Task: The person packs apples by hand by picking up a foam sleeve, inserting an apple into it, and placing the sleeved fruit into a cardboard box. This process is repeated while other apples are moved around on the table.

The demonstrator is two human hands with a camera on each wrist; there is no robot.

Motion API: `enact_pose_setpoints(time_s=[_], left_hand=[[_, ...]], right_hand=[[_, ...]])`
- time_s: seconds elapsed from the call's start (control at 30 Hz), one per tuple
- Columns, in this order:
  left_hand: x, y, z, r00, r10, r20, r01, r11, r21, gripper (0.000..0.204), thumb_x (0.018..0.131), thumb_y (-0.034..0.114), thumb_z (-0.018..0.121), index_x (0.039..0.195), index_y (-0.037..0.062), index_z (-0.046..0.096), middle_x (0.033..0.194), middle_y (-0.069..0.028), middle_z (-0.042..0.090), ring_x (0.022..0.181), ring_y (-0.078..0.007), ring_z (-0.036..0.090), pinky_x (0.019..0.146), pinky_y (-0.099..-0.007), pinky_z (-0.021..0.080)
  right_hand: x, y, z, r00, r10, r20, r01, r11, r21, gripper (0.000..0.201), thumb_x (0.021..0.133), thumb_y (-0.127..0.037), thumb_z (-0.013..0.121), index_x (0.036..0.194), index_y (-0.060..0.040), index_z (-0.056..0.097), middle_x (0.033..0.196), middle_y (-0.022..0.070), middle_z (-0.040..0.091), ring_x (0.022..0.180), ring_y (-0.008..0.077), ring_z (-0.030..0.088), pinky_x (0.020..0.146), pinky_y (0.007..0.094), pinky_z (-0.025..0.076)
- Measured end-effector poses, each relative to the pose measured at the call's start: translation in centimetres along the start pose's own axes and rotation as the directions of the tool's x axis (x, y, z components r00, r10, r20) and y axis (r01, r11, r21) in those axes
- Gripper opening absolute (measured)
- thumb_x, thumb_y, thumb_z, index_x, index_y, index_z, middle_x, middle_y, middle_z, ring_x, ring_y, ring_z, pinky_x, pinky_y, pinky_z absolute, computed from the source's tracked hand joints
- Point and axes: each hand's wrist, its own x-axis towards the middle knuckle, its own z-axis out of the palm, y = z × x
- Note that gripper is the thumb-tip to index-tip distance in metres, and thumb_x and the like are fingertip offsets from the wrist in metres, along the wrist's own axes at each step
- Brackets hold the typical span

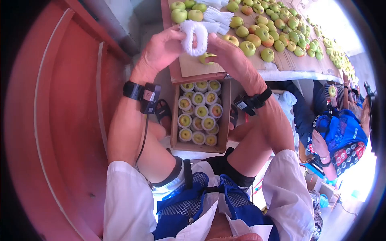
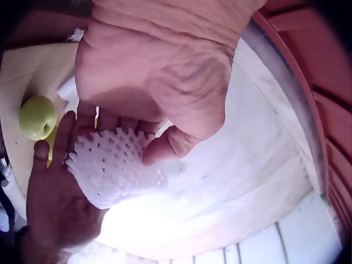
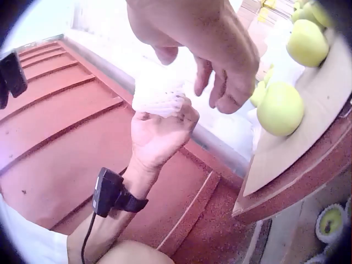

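In the head view my left hand holds a white foam net sleeve above the table's near edge, its opening facing me. The left wrist view shows the thumb of my left hand pressing the foam net against the fingers behind it. My right hand is close beside the sleeve; in the right wrist view its loosely bent fingers hold nothing. A green apple sits near the right hand, partly hidden. More foam nets lie behind the hands.
Below the hands stands a cardboard box with several net-wrapped apples. Many loose apples cover the cardboard-topped table. A red wall panel rises on the left. Another person sits at the right, near the table.
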Motion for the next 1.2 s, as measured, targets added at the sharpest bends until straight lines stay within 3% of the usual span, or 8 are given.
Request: enact_pose_setpoints(time_s=[0.07,0.2,0.33,0.5,0.63,0.73,0.93,1.2], left_hand=[[-0.1,-0.1,1.5,0.999,-0.039,0.03,0.033,0.984,0.174,0.035,0.09,0.018,0.055,0.117,-0.0022,0.059,0.104,-0.009,0.064,0.1,-0.0202,0.059,0.097,-0.0361,0.044],[-0.5,-0.2,0.5,0.993,-0.094,-0.075,0.104,0.984,0.145,0.038,0.087,0.01,0.054,0.121,-0.0042,0.062,0.116,-0.011,0.066,0.11,-0.0212,0.06,0.103,-0.0354,0.043],[-0.7,-0.4,0.2,0.992,-0.114,-0.058,0.122,0.98,0.159,0.039,0.087,0.011,0.053,0.122,-0.0041,0.062,0.118,-0.0113,0.066,0.11,-0.021,0.061,0.103,-0.0349,0.043],[0.3,-0.5,0.0,0.987,-0.13,0.096,0.107,0.972,0.21,0.045,0.087,0.016,0.052,0.129,-0.0011,0.057,0.114,-0.0084,0.065,0.109,-0.0203,0.059,0.102,-0.0356,0.043],[0.6,-0.9,1.1,0.995,-0.098,0.008,0.095,0.977,0.19,0.044,0.088,0.017,0.054,0.127,-0.0021,0.057,0.114,-0.0084,0.064,0.108,-0.0196,0.057,0.101,-0.0352,0.042],[0.6,-1.2,0.9,0.994,-0.109,0.003,0.106,0.97,0.22,0.044,0.088,0.018,0.055,0.127,-0.0023,0.058,0.118,-0.0084,0.063,0.11,-0.0191,0.057,0.101,-0.035,0.042],[0.6,-2.1,0.1,0.99,-0.132,-0.049,0.139,0.971,0.194,0.047,0.087,0.017,0.057,0.13,-0.0034,0.057,0.125,-0.0099,0.062,0.116,-0.0202,0.057,0.104,-0.0361,0.042],[0.5,-2.0,-0.2,0.974,-0.223,-0.046,0.227,0.966,0.127,0.051,0.091,0.021,0.06,0.135,-0.0036,0.053,0.129,-0.0103,0.061,0.12,-0.0207,0.056,0.106,-0.0389,0.042]], right_hand=[[-0.6,-0.9,0.5,0.997,-0.025,0.069,0.016,0.992,0.127,0.049,0.102,-0.041,0.057,0.131,-0.0022,0.058,0.126,0.0071,0.062,0.117,0.0168,0.055,0.096,0.0341,0.043],[-1.2,-1.3,0.0,0.996,-0.034,0.085,0.026,0.996,0.088,0.035,0.1,-0.033,0.063,0.12,-0.0048,0.063,0.115,0.0025,0.063,0.108,0.0126,0.056,0.091,0.0319,0.044],[-0.9,-0.6,-1.2,0.991,-0.068,0.115,0.066,0.998,0.023,0.024,0.098,-0.029,0.066,0.109,-0.0072,0.064,0.109,-0.0015,0.062,0.099,0.009,0.056,0.085,0.0278,0.043],[-0.2,-0.9,-1.6,0.992,-0.109,0.064,0.096,0.979,0.181,0.022,0.098,-0.025,0.065,0.11,-0.0077,0.063,0.107,-0.0019,0.062,0.095,0.0091,0.056,0.078,0.0261,0.043],[0.1,-1.5,-1.2,0.993,-0.098,0.063,0.071,0.94,0.334,0.02,0.098,-0.023,0.063,0.111,-0.0074,0.062,0.106,-0.0013,0.062,0.093,0.01,0.055,0.072,0.027,0.042],[0.1,-1.4,-1.5,0.994,-0.043,0.098,0.011,0.951,0.31,0.023,0.099,-0.026,0.063,0.11,-0.0066,0.063,0.103,-0.0005,0.062,0.088,0.0097,0.055,0.066,0.0263,0.041],[-1.1,-1.9,-1.4,1.0,0.008,-0.008,-0.006,0.974,0.227,0.023,0.101,-0.026,0.062,0.11,-0.0051,0.064,0.095,-0.0025,0.061,0.077,0.006,0.052,0.058,0.022,0.037],[-0.9,-0.7,-3.5,0.998,0.065,-0.013,-0.062,0.985,0.158,0.02,0.101,-0.021,0.063,0.11,-0.0041,0.063,0.093,-0.0049,0.058,0.074,0.0034,0.048,0.056,0.0206,0.036]])
